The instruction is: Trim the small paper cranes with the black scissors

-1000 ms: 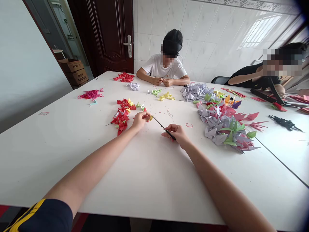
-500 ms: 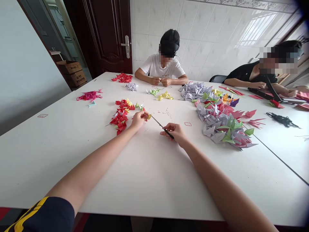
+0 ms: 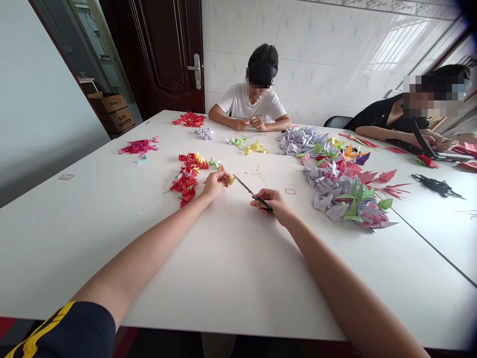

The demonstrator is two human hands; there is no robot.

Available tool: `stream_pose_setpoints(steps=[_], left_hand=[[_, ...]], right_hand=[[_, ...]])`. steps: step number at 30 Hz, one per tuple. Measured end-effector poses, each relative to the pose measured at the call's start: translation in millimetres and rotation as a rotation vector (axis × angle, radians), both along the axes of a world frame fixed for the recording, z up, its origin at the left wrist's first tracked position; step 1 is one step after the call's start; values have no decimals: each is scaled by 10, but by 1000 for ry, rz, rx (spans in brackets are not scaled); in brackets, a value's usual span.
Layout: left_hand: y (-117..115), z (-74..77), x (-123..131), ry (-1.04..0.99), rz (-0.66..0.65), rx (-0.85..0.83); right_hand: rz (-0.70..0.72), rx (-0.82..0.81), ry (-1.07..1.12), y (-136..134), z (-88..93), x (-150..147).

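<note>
From where I stand, a wide white table [image 3: 223, 278] fills most of the frame, its near edge running across the bottom and a dark seam [image 3: 428, 241] slanting through the lower right. Behind it, in the upper left, stands a dark brown panelled door [image 3: 152, 54]. One co-worker in a white T-shirt [image 3: 249, 102] sits at the top centre; another in a black top [image 3: 385, 112] leans in at the upper right.

The person's two arms reach up from the lower corners, both stretched well forward and converging near the middle, the left one in a navy sleeve with yellow stripes [image 3: 80, 325]. White tabletop spreads between the forearms and out to the left, so the elbows have room to swing. The tighter limits are a big heap of grey, pink and green folded paper [image 3: 337, 186] right of centre and a smaller red folded-paper cluster [image 3: 186, 181], just left of the left hand [image 3: 216, 182].

That hand bends inward, thumb and fingertips pinched together on a small yellow folded-paper piece [image 3: 231, 181] at the middle of the frame. The right hand [image 3: 274, 201] curls around the handles of black-handled metal scissors [image 3: 246, 187], whose blades point up and left, tips right beside the yellow piece; I can't tell whether they touch.
</note>
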State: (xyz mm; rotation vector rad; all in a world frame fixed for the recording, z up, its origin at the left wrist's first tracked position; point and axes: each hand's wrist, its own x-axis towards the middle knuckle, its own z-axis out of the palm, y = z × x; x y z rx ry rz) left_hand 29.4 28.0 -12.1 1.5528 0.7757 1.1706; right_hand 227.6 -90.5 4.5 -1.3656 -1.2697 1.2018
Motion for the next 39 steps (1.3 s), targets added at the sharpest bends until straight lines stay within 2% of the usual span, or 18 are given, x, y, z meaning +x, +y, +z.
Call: stream_pose_setpoints(steps=[8, 16, 25, 32, 39], left_hand=[[30, -25, -1, 9, 49, -41], [18, -5, -13, 11, 87, -77], [14, -9, 13, 14, 113, -77], [36, -35, 5, 15, 110, -58], [48, -56, 3, 35, 126, -20]], right_hand=[[-6, -4, -76, 30, -70, 9], [-109, 82, -261, 10, -141, -84], [-77, 68, -238, 20, -151, -44], [-107, 110, -362, 36, -180, -27], [-130, 133, -537, -1, -122, -61]])
